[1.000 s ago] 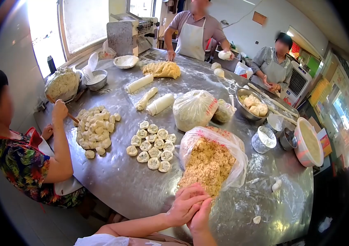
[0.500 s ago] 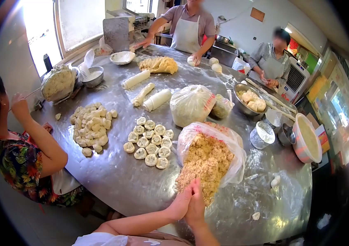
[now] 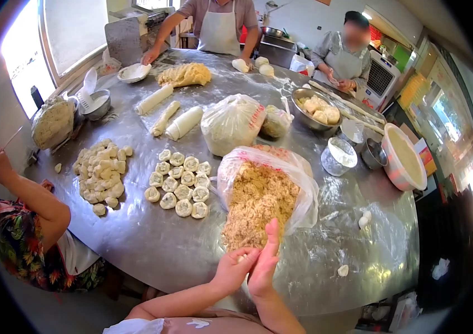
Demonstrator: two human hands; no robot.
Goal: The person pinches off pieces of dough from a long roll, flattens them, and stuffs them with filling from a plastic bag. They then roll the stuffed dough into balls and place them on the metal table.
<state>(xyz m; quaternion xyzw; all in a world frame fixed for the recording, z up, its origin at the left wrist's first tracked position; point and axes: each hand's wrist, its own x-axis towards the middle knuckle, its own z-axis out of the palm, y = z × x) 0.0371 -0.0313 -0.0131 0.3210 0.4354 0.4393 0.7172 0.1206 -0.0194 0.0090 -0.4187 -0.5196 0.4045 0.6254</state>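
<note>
At the near edge of the table (image 3: 136,239): the left hand (image 3: 235,273) and right hand (image 3: 263,273) meet just in front of the crumbly mixture (image 3: 259,192).
Handwork: judged from the pose, the two hands are working something small between them; a pale scrap (image 3: 241,258) seems to show at the left fingertips, too small to name.
Next touch: to my eye, it calls for a light pinch from the left fingers, with the right palm as a backing wall.
Left fingers: curled in, thumb tip drawn toward the forefinger; whether they grip anything cannot be told.
Right fingers (image 3: 272,236): straight and released, pointing up and forward, closed on nothing visible; the palm appears to face the left hand, whose fingertips touch or nearly touch it.
Forearms (image 3: 186,300): the left slants in from the lower left, the right rises steeply from below, so the wrists stand near each other.
Crumbly mixture: heaped at the mouth of a plastic bag (image 3: 306,192), straight beyond the hands; the raised right fingertips overlap it in view, and contact cannot be told.
</note>
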